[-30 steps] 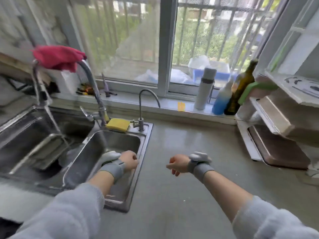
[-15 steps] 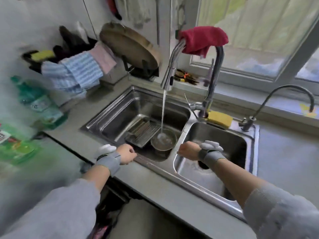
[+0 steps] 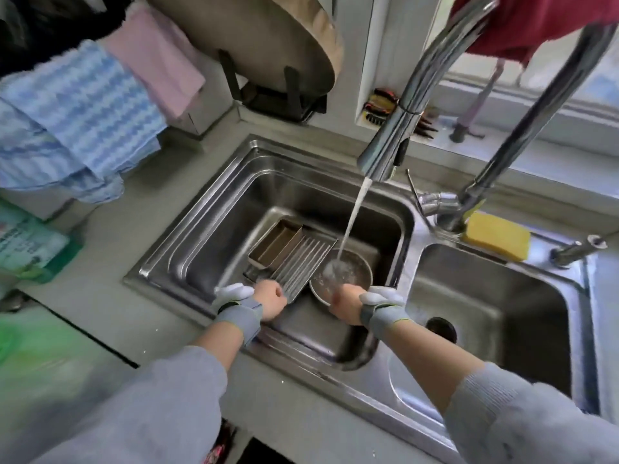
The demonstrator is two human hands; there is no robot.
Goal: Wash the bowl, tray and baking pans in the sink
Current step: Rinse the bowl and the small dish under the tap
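Note:
In the left sink basin (image 3: 201,229) lie a round metal bowl (image 3: 351,267), a ribbed metal tray (image 3: 301,264) and a brown rectangular baking pan (image 3: 274,244), partly stacked. Water from the tap (image 3: 390,142) streams into the bowl. My left hand (image 3: 271,303) is curled into a fist right beside the tray's near corner and seems to hold nothing. My right hand (image 3: 345,304) hovers at the bowl's near rim; its fingers point down out of sight.
A yellow sponge (image 3: 495,236) lies on the ledge behind the right basin (image 3: 502,296). A red cloth (image 3: 536,21) hangs on the tap's neck. Blue and pink towels (image 3: 77,122) hang at left beside a round wooden board (image 3: 268,38). A green bottle (image 3: 26,242) stands on the counter.
My view swung from the window and right counter to the left basin. Both hands moved left and down into that basin, close to the tray and bowl.

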